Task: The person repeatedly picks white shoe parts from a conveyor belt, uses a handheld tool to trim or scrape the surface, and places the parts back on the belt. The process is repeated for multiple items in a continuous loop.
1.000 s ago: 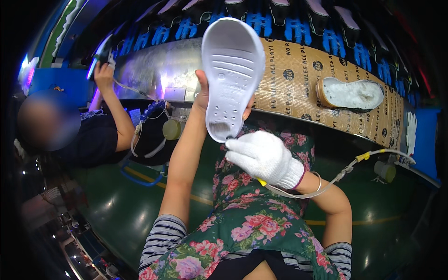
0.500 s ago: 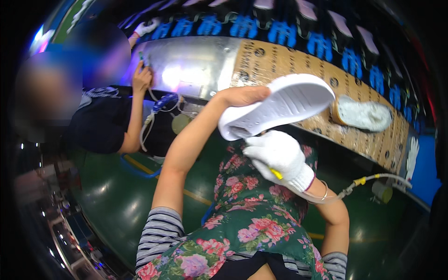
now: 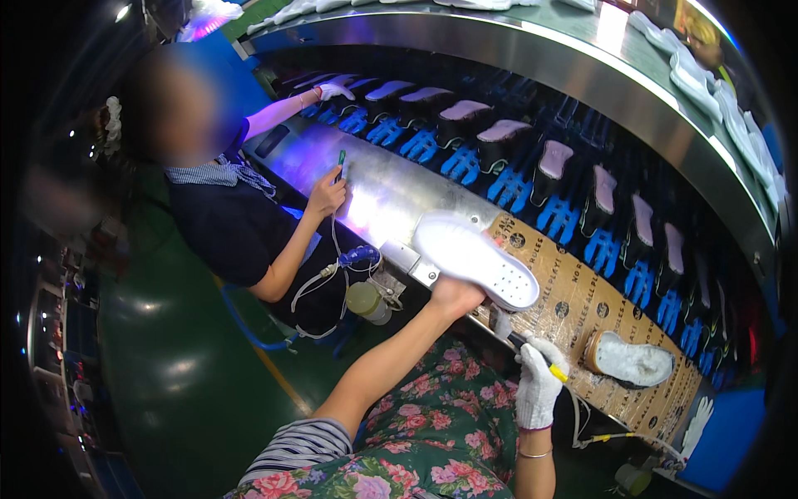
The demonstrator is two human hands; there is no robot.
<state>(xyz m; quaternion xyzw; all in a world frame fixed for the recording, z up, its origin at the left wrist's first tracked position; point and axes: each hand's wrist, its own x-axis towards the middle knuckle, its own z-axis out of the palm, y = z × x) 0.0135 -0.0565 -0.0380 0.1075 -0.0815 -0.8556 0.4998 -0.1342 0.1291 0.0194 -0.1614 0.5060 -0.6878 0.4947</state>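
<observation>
My left hand (image 3: pixel 455 297) is closed around a white shoe sole (image 3: pixel 474 254), which is held tilted above the workbench with small holes showing at its near right end. In my white-gloved right hand (image 3: pixel 540 384) is a slim dark-handled tool (image 3: pixel 517 339) with a yellow band and a thin hose. Its pale tip lies close to the sole's near edge; whether they touch, I cannot tell. To the right, a brown-rimmed shoe piece (image 3: pixel 636 362) with a fluffy white covering rests on the bench.
Printed cardboard (image 3: pixel 573 333) covers part of the metal bench (image 3: pixel 374 191). Behind it run blue clamps (image 3: pixel 557 220) and upside-down shoes (image 3: pixel 553 162). A co-worker (image 3: pixel 241 216) at left holds a green-tipped tool. White soles line an upper shelf; a white glove (image 3: pixel 698 426) hangs at the right end.
My left hand has turned the sole so its wide end points to the far left. My right hand has dropped lower relative to it, with the tool now showing. The view has shifted.
</observation>
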